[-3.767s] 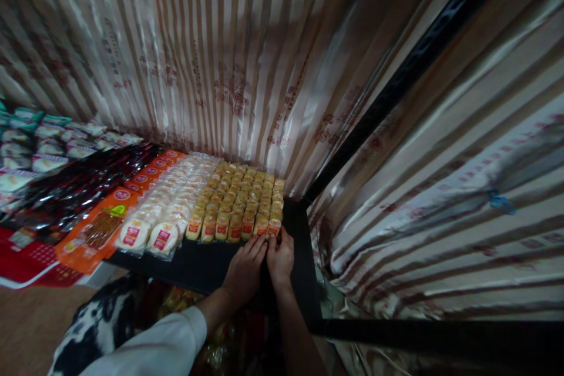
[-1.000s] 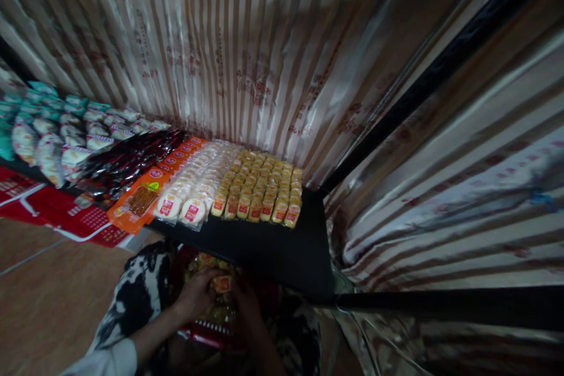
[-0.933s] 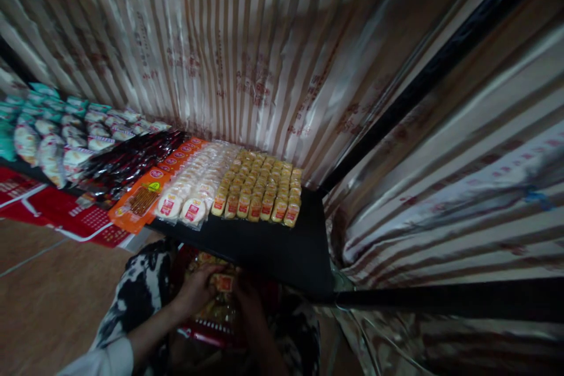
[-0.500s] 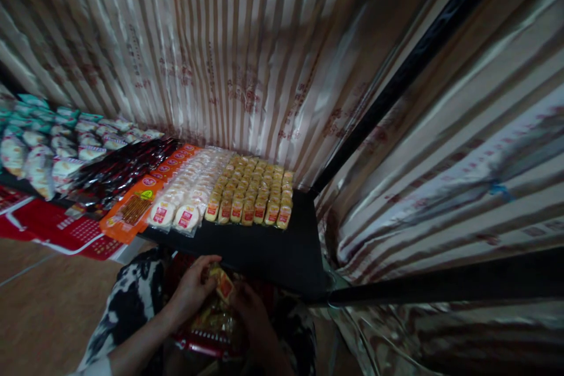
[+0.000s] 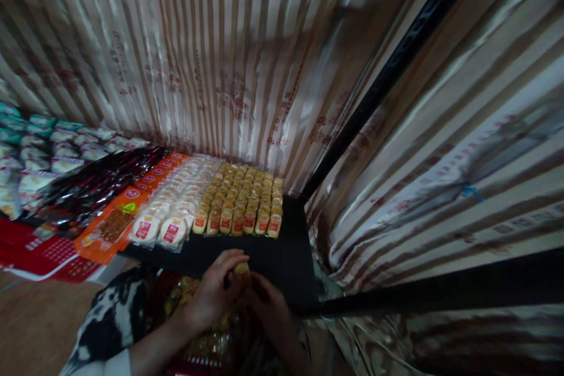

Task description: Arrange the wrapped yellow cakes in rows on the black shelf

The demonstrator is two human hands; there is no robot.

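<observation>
Front row: 7 gold pkgs (image 5: pixel 238 222), 7 o'c; 2 rnd white pkgs (image 5: pixel 171 232), 1 orange pkt (image 5: pixel 110 229), 8 o'c; 2 hands (image 5: pixel 214 289), 6–7 o'c.

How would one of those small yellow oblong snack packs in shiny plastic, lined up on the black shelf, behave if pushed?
The yellow packs would probably slide easily, given their glossy wrapping. A front pack pushed backward would likely nudge those lined up closely behind it.

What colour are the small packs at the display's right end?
The small packs are golden yellow with red labels; best seen in head view.
</observation>
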